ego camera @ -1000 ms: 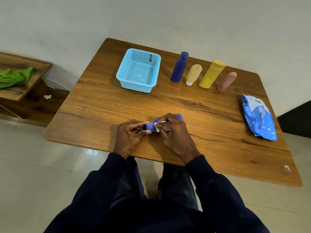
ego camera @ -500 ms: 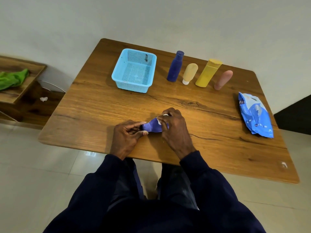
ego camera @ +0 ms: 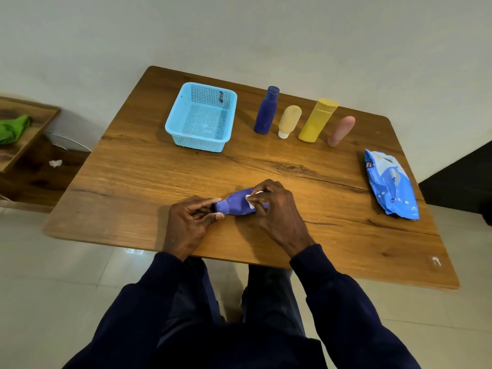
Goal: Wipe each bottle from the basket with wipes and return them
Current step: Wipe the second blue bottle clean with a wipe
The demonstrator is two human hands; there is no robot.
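head view: a wooden table (ego camera: 149,182) fills the middle, with the person's dark blue sleeves coming in from the near edge. near that edge, about the middle of the table, a purple bottle (ego camera: 235,207) lies on its side between the two hands, its cap end to the left. whether it rests on the wood or is held just above it cannot be told.

the left hand (ego camera: 187,222) has its fingers curled, with thumb and fingertips pinching the cap end of the purple bottle. the right hand (ego camera: 277,209) is curled over the bottle's right part, its fingertips pinching a small white wipe (ego camera: 250,201) and pressing it against the bottle's body.

at the far left of the table stands a light blue basket (ego camera: 198,145), its mesh floor showing. to its right, in a row along the far side, are a dark blue bottle (ego camera: 266,110) standing upright, a cream bottle (ego camera: 289,119) standing on its white cap, a yellow bottle (ego camera: 318,119) and a pink bottle (ego camera: 341,130). they are close beside one another but apart.

a blue wipes pack (ego camera: 390,185) lies flat at the right edge of the table, well apart from the hands.

off to the left, beyond the table, a low wooden shelf (ego camera: 32,121) bears a green cloth (ego camera: 13,127), and a small crumpled white scrap (ego camera: 55,163) lies below it.
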